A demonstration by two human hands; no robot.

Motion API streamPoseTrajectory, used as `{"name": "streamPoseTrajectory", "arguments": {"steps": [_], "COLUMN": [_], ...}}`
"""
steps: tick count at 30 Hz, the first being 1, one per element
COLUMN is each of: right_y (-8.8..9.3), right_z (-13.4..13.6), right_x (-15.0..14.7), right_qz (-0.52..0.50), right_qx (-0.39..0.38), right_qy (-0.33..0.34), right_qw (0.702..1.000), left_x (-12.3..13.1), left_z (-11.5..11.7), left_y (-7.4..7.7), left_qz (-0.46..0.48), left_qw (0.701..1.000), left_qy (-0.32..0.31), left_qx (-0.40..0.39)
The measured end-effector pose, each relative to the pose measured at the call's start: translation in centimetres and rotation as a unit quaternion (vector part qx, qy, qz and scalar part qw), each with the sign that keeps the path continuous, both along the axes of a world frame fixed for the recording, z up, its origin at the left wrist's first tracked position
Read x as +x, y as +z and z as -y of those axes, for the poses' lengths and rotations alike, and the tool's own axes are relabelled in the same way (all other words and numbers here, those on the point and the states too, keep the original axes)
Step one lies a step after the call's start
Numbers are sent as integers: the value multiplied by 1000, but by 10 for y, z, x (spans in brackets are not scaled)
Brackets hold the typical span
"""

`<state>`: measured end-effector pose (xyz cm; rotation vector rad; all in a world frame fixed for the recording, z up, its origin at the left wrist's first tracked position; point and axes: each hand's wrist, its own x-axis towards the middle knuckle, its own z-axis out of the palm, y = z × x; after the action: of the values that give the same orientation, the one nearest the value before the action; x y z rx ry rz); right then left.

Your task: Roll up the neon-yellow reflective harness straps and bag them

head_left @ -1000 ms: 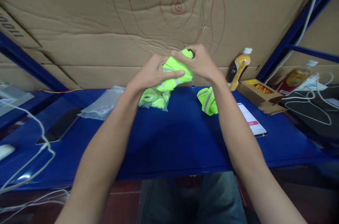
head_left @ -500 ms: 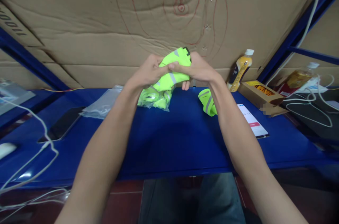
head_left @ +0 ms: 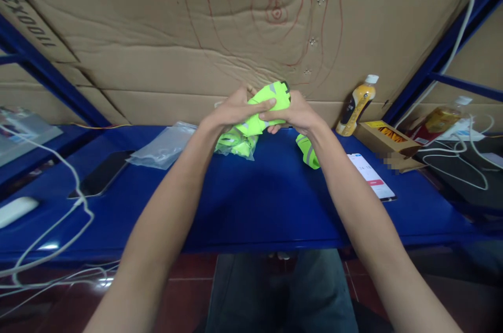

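Note:
My left hand (head_left: pixel 231 111) and my right hand (head_left: pixel 299 113) both grip a folded neon-yellow vest (head_left: pixel 267 107) with grey reflective strips, held above the back of the blue table (head_left: pixel 255 202). Fingers of both hands are closed round the cloth. Under the hands lies a clear bag with more neon cloth (head_left: pixel 234 144). A rolled neon piece (head_left: pixel 308 150) rests on the table just behind my right forearm.
An empty clear plastic bag (head_left: pixel 163 145) and a dark phone (head_left: pixel 101 180) lie at the left, with white cables (head_left: pixel 58 207). At the right are a lit phone (head_left: pixel 371 175), an orange bottle (head_left: pixel 356 106), an open carton (head_left: pixel 387 139) and more cables. Cardboard (head_left: pixel 157 34) backs the table.
Both hands have squeezed the vest into a tighter bundle and closed together on it; the view has shifted slightly, so everything sits a little further right and lower.

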<state>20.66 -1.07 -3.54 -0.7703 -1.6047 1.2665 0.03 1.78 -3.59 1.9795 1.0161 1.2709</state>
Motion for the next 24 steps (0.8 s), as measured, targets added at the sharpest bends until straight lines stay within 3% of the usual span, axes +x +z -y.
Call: {"name": "streamPoseTrajectory", "arguments": {"steps": [3, 8, 13, 18, 21, 24], "right_y": [-16, -51, -77, -80, -77, -75], "right_z": [20, 59, 74, 71, 67, 63], "right_x": [3, 5, -5, -9, -4, 0], "right_qz": [-4, -58, -91, -137, -175, -207], "right_qx": [-6, -69, -145, -145, -130, -97], "right_qy": [-24, -1, 0, -10, -44, -70], "right_qw": [1000, 996, 985, 980, 975, 971], "left_x": [2, 12, 19, 2, -2, 11], "left_z": [17, 57, 67, 57, 53, 57], "left_y": [-10, -27, -43, -40, -40, -51], "left_qz": [-67, -136, -215, -82, 52, 166], "left_qw": [997, 990, 976, 995, 997, 986], "left_qy": [21, -44, -6, -52, -21, 2], "left_qx": [-45, -11, -11, -23, -43, 5]}}
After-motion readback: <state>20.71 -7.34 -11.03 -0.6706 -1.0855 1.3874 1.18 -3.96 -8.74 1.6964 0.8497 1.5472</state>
